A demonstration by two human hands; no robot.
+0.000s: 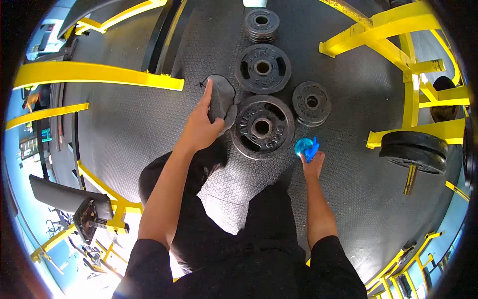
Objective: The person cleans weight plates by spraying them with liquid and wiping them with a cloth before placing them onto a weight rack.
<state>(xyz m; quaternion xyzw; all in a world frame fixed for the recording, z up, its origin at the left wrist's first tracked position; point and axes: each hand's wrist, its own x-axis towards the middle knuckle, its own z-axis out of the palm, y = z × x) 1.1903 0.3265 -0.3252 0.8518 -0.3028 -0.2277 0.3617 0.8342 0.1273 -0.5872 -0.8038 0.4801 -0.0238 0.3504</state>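
A grey cloth (222,99) is in my left hand (201,127), its index finger stretched along the cloth's edge and the thumb pressing on its near side. The cloth hangs beside a large black weight plate (242,130) that lies flat on the floor. My right hand (313,163) is closed round a spray bottle (302,145) with a blue trigger head and teal liquid; most of those fingers are hidden. The bottle is just right of the large plate and below a short stack of smaller plates (308,110).
Beyond the large plate lie another black plate (248,74) and a stack of small plates (261,34). Yellow rack frames (99,74) stand at both sides. At right, black plates (413,147) hang on a yellow peg. Black textured matting (348,199) covers the floor.
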